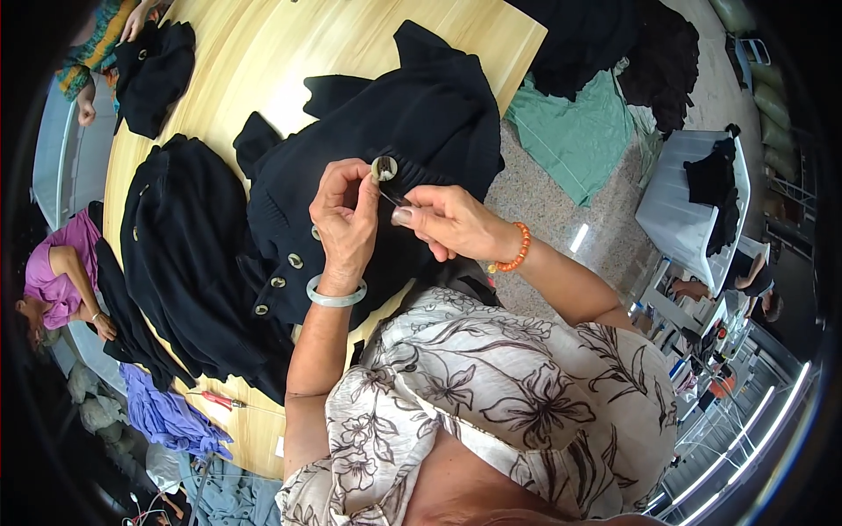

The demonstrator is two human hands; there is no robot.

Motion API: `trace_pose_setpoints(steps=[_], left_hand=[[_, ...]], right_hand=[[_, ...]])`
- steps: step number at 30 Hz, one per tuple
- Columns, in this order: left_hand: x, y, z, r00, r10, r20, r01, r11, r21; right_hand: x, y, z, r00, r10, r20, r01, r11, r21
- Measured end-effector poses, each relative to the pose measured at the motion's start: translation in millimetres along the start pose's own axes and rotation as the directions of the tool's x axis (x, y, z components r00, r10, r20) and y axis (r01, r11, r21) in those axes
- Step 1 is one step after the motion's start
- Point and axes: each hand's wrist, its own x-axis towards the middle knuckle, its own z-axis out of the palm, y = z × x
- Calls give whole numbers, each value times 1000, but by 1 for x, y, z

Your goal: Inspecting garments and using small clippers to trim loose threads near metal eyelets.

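A black knit cardigan [377, 114] lies bunched across the pale wooden table in front of me. My left hand [344, 203] is closed, thumb and fingertips pinching a round cream-and-brown button [384, 168] at the cardigan's ribbed edge. Just right of it, my right hand [452, 221] is closed too, its fingertips pressed together beside the button. Something thin and pale runs between the two hands; it is too fine to name. More such buttons [295, 261] show in a row along the cardigan's edge, left of my left wrist.
Another black cardigan [189, 254] lies to the left on the wooden table [254, 53]. A red-handled tool [219, 400] and purple cloth [167, 408] are at lower left. Co-workers [66, 280] sit along the far left. Green cloth [579, 131] and a white bin [675, 206] stand right.
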Motion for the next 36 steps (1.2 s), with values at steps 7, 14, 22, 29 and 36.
trace_pose_setpoints(steps=[7,14,22,29,36], left_hand=[[-2,-2,0,996,92,7,-92,994,59],[-2,-5,-4,998,49,34,-50,998,36],[1,-1,-4,998,55,29,-55,998,25],[1,-3,-3,1000,6,27,-5,1000,-20],[-2,-8,0,1000,-28,-14,28,999,-39]], right_hand=[[11,9,4,1000,-8,-25,13,979,204],[20,6,2,1000,-11,-23,15,984,177],[27,7,-9,987,-160,-32,155,980,-128],[32,15,-14,948,-310,-70,289,932,-219],[25,-3,-18,999,-13,42,11,999,44]])
